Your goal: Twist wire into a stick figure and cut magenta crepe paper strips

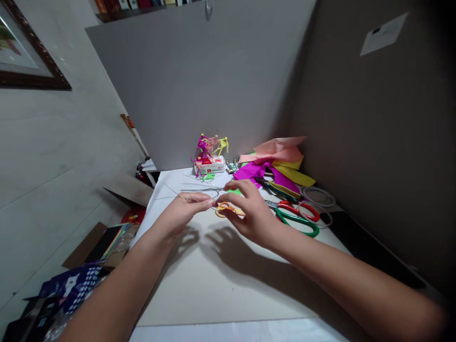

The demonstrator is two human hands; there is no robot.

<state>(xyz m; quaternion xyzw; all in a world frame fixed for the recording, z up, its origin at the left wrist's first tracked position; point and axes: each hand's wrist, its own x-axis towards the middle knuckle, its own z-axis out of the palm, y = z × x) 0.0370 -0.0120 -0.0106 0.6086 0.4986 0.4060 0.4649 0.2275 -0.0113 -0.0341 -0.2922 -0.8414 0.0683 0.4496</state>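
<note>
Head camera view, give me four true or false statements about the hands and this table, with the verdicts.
1. The left hand pinches a thin wire between its fingertips. True.
2. The right hand grips the scissors. False: the scissors lie on the table, to the right of that hand.
3. A coiled white cable lies beyond the scissors. True.
4. The small wire figures stand on the floor. False: the small wire figures stand on a white box on the table.
</note>
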